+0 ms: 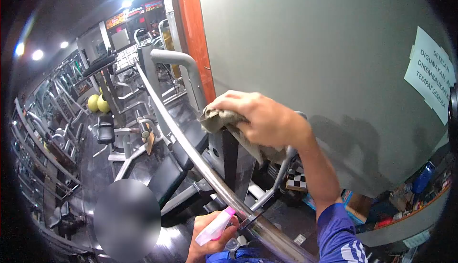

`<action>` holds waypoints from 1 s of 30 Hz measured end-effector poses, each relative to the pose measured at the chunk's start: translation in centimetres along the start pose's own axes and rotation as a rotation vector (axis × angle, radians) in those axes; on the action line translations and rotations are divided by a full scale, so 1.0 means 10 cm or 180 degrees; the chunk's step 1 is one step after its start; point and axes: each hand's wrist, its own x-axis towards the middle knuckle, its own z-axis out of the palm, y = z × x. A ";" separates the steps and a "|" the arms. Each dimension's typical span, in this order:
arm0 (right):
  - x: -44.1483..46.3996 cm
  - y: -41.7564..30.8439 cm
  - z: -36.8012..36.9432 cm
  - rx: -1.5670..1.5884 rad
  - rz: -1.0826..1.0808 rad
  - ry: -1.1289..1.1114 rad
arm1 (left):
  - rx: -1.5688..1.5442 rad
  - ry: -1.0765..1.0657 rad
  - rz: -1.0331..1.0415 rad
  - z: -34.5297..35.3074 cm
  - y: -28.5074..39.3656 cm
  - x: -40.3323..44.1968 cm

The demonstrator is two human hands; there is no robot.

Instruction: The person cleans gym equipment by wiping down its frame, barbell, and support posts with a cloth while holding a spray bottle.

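Note:
My right hand [267, 120] is closed on a grey-brown cloth [217, 119], part of which hangs down below the fingers. It is at the top of a dark upright part of a gym machine [223, 154]; whether the cloth touches it I cannot tell. Low in the view, my left hand [203, 222] is wrapped round a spray bottle [214, 229] with a pink top. Close by the bottle runs a long metal bar [191, 152], slanting from upper left to lower right. Beyond the bar is a black padded bench [169, 179].
A grey wall [286, 39] with a paper sign [429, 70] stands on the right, near an orange door [194, 29]. Gym machines and yellow balls [98, 103] fill the left. Assorted items lie on a shelf [429, 206] at lower right. A blurred oval covers part of the lower left.

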 end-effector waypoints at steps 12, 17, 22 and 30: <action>-0.24 0.62 -0.25 0.0364 0.1241 0.0136 | 0.0009 -0.0079 0.0127 -0.11 0.01 -0.11; -0.26 0.83 -0.29 0.0063 0.1539 -0.0227 | -0.0189 0.0073 -0.0116 -0.12 -0.02 -0.24; -0.63 1.17 -0.02 0.0158 0.1953 0.0575 | -0.0075 -0.0050 0.0009 -0.16 -0.05 -0.22; -0.82 0.65 0.89 0.0105 0.1166 0.3051 | -0.0177 -0.0180 0.0170 -0.07 -0.14 -0.02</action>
